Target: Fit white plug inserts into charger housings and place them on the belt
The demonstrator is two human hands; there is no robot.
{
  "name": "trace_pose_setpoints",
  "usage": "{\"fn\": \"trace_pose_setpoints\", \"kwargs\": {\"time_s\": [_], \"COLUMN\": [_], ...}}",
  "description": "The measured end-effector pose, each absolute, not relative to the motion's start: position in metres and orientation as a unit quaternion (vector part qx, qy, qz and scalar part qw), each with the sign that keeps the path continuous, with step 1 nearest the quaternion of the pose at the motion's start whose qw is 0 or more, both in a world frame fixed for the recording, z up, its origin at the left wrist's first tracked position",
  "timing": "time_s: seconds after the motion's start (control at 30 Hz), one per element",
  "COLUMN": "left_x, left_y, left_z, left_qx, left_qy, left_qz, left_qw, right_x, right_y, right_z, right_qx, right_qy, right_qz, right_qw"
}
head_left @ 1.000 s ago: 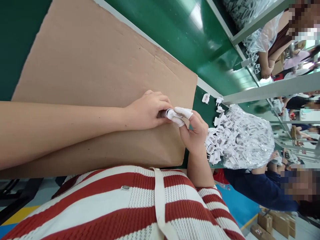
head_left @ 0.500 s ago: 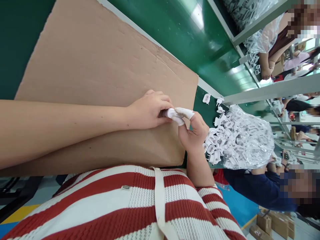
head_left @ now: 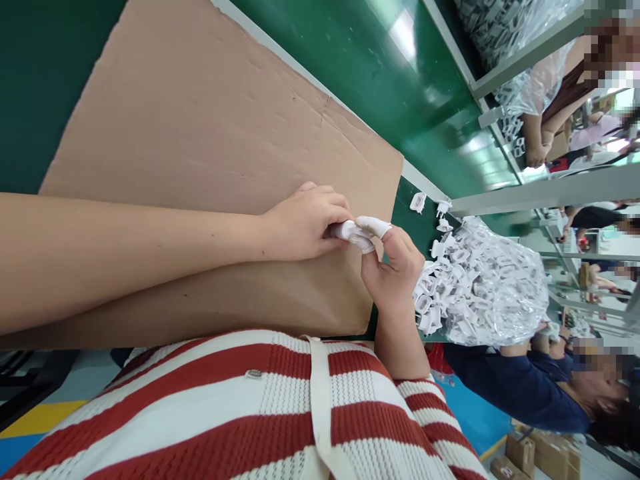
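My left hand [head_left: 300, 223] reaches in from the left, fingers curled round one end of a small white plastic part [head_left: 346, 231]. Meeting it from below, my right hand [head_left: 393, 267] pinches the other end with thumb and forefinger, both in white finger cots. The two hands hold the part together just above a brown cardboard sheet [head_left: 200, 133], near its right edge. Much of the part is hidden by my fingers.
The cardboard lies on a green belt [head_left: 350, 53]. A heap of white plastic parts on clear plastic film [head_left: 485, 280] sits right of my hands, with loose parts [head_left: 417, 200] beside it. Metal frame rails [head_left: 540, 190] cross at the right. Other people work beyond them.
Both hands stay joined on the white part, with only small finger movements. The view has shifted slightly.
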State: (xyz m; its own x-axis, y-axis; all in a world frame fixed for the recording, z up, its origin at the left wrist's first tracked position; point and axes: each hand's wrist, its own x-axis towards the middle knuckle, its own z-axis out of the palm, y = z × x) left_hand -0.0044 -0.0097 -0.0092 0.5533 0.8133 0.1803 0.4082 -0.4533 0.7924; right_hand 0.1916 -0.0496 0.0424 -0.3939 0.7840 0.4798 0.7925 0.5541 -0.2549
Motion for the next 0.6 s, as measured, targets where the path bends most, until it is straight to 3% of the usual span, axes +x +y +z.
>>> {"fn": "trace_pose_setpoints", "kwargs": {"time_s": [0.23,0.6], "left_x": [-0.0043,-0.0036], "left_y": [-0.0097,-0.0086], "left_z": [-0.0083,-0.0117], "left_qx": [0.805,0.810], "left_qy": [0.382,0.381], "left_qz": [0.281,0.283], "left_qw": [0.355,0.345], "right_x": [0.1922,0.1922], "right_y": [-0.0481,-0.0492], "right_z": [0.0390,0.0433], "right_qx": [-0.445,-0.440], "right_qy": [-0.842,-0.857], "right_qz": [-0.013,-0.033], "right_qw": [0.305,0.266]}}
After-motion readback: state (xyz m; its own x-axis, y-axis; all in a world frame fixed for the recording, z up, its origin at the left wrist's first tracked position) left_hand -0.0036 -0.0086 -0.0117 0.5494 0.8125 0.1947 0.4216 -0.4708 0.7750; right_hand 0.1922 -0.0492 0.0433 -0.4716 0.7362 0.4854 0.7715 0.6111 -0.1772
